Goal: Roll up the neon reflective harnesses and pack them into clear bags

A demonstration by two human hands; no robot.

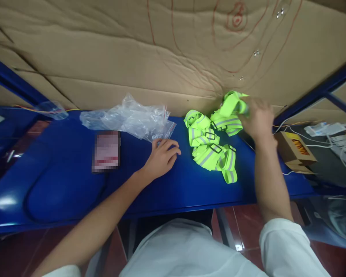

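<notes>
A heap of neon yellow reflective straps [210, 146] with grey stripes and black buckles lies on the blue table [75, 184]. My right hand [258, 117] is closed on one strap [232, 104] at the heap's far right end and holds it up off the table; the hand is smeared by motion. My left hand [163, 156] rests on the table left of the heap, fingers curled loosely, fingertips touching the edge of a pile of clear zip bags [132, 117].
A dark card or phone with a blurred face [106, 151] lies left of my left hand. A cardboard wall [132, 50] stands behind the table. An open small cardboard box [295, 150] and white cables [334, 142] sit to the right.
</notes>
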